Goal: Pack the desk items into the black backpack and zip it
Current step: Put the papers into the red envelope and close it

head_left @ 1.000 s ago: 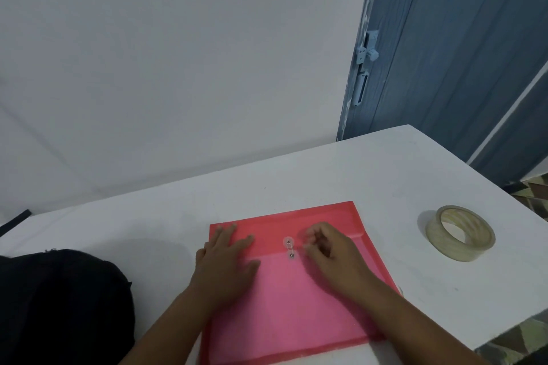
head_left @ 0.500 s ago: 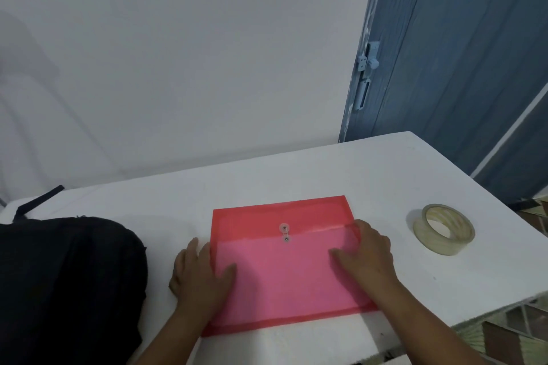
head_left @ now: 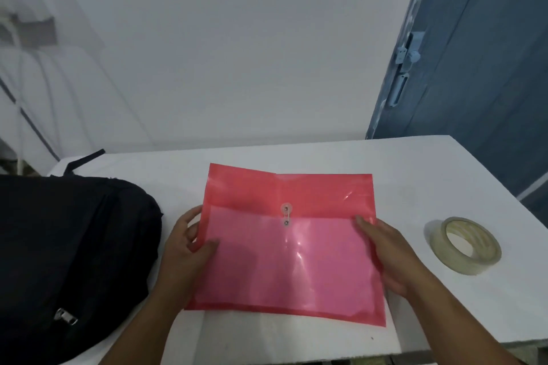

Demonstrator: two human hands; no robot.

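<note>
Both hands grasping red folder (head_left: 289, 249) at its side edges: left hand (head_left: 186, 249) thumb on top, fingers curled under left edge; right hand (head_left: 388, 258) thumb on front face at right edge, other fingers hidden behind. Folder flap shut, string-and-button clasp (head_left: 286, 214) at centre, far edge tilted up off white desk (head_left: 415, 175). Black backpack (head_left: 71, 261) lying on desk just left of left hand, metal zip pull (head_left: 65, 316) visible. Tape roll (head_left: 465, 245) flat on desk, right of folder, apart from it.
</note>
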